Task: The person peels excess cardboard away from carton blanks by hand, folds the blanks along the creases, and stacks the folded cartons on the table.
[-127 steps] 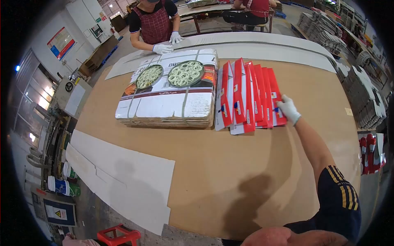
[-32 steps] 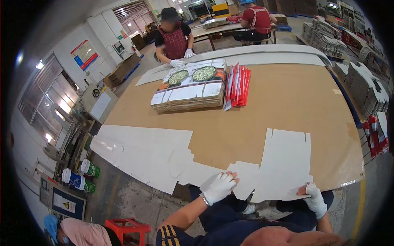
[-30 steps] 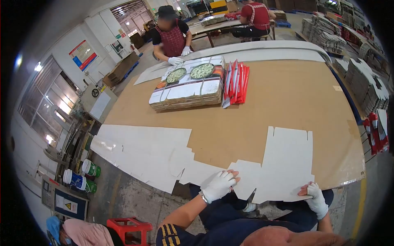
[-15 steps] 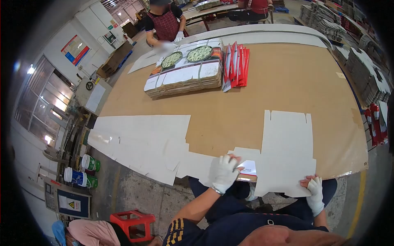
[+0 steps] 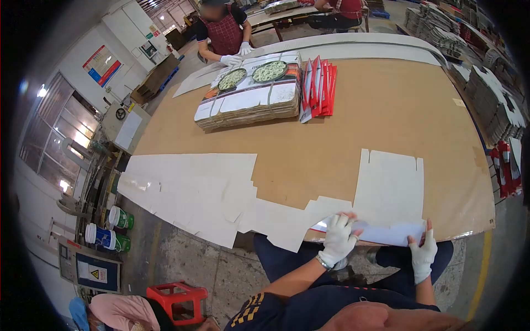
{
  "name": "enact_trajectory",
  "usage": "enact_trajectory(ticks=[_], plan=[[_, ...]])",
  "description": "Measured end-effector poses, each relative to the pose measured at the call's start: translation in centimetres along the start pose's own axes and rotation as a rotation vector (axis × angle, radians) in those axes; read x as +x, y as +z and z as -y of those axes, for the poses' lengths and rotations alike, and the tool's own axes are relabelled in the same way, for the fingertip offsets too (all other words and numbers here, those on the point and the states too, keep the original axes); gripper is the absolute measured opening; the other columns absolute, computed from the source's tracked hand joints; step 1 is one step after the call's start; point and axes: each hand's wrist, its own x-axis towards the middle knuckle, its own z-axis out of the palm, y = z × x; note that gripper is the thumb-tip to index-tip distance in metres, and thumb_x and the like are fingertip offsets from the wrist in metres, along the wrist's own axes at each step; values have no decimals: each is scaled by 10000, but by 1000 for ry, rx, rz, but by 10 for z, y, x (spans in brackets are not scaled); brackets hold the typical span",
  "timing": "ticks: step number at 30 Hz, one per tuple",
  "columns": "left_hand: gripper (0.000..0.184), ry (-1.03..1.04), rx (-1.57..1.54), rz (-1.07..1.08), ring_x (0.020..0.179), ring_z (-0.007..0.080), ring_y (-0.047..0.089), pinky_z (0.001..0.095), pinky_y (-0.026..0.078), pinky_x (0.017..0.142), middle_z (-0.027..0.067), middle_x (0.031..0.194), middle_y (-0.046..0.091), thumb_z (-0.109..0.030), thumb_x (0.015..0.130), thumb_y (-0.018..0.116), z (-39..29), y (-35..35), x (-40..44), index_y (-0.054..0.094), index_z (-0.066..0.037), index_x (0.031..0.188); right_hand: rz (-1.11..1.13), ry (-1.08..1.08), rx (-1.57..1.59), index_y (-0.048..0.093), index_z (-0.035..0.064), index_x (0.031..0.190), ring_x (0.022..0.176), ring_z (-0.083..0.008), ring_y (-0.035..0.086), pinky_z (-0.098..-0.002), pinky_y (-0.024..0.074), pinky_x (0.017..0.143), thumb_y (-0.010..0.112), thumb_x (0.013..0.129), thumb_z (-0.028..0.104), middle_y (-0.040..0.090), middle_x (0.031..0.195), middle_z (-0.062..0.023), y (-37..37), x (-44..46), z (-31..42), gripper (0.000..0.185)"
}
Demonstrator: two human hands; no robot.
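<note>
Cardboard sheet (image 5: pixel 391 190) lies at the near edge of the counter (image 5: pixel 359 121), its flap (image 5: pixel 385 234) folded over; the left hand (image 5: pixel 338 241), fingers loosely curled, hides part of the fold, and the right hand (image 5: pixel 423 255), fingers half spread, touches its end; whether either grips, I cannot tell. White sheets (image 5: pixel 187 190) lie left. Beyond, red-and-white pieces (image 5: pixel 322 91) sit beside a strapped stack (image 5: pixel 251 99), print too small to read, a co-worker (image 5: pixel 224 32) behind.

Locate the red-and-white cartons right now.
Head view, upper centre: the red-and-white cartons sit on the brown tabletop, immediately right of the strapped stack.
</note>
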Motion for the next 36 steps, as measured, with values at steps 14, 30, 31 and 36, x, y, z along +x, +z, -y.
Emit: enact_trajectory(ticks=[14,30,31,36], plan=[[894,459,473,512,1529,397,52,701,48,1144,227,1643,98,-350,869,628,-55,57,-26,187,10,1558,454,676,891,576,-11,1239,816,-124,589,-285,478,688,564,986,164,658,1066,-78,63,-81,12,308],[961,128,507,962,1373,365,413,580,206,1173,253,1453,455,-565,761,741,-70,-26,-11,433,80,1404,-11,-861,-299,479,101,1419,1354,-286,489,-419,407,1071,471,939,194,492,1479,-105,15,25,29,489],[953,219,607,761,1322,354,456,571,207,1175,235,1394,505,-546,754,759,-48,-36,-31,435,80,1397,4,-873,-321,477,107,1421,1356,-282,485,-421,406,1074,467,943,192,489,1481,-103,12,28,25,485],[786,569,431,509,1245,459,507,583,369,1069,280,1373,515,-349,733,766,158,-71,-100,483,39,1355,98,-892,-355,463,119,1427,1374,-267,460,-436,397,1096,450,959,190,465,1498,-99,17,31,11,473]])
